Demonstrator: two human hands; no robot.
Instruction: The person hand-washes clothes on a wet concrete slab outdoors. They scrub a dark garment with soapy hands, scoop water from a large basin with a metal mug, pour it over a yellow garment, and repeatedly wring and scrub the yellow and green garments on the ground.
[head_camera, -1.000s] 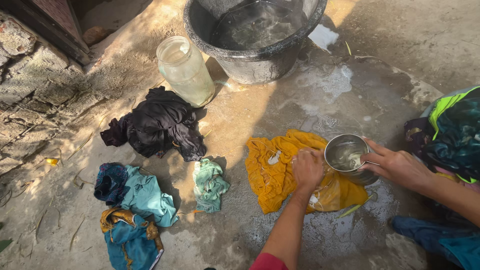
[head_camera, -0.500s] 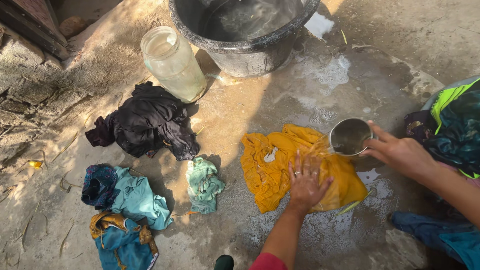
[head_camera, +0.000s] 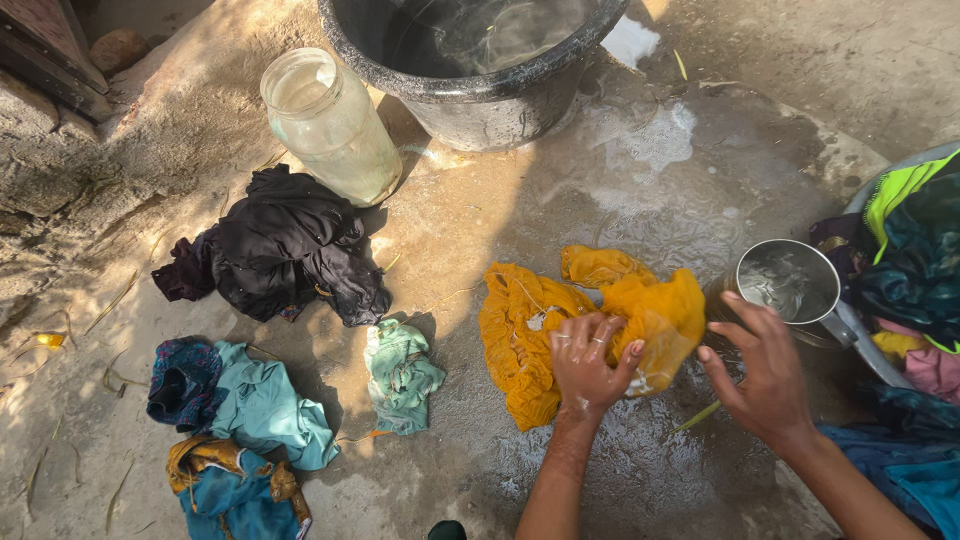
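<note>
A wet yellow cloth (head_camera: 520, 335) lies on the wet concrete ground (head_camera: 620, 190). My left hand (head_camera: 585, 362) grips a bunched fold of it and lifts that part up. My right hand (head_camera: 760, 375) hovers just right of the cloth with fingers spread, holding nothing. A steel mug (head_camera: 790, 285) with a little water stands on the ground right behind my right hand, apart from it.
A black tub of water (head_camera: 480, 100) stands at the top, a clear plastic jar (head_camera: 330, 125) to its left. A black garment (head_camera: 280, 245), a small green cloth (head_camera: 400, 375) and a teal and blue pile (head_camera: 240, 420) lie left. A basin of coloured clothes (head_camera: 900, 260) sits right.
My right hand poured water from the mug over the yellow cloth, set the mug down to the right and let go. My left hand went from pressing flat to gripping and lifting the cloth.
</note>
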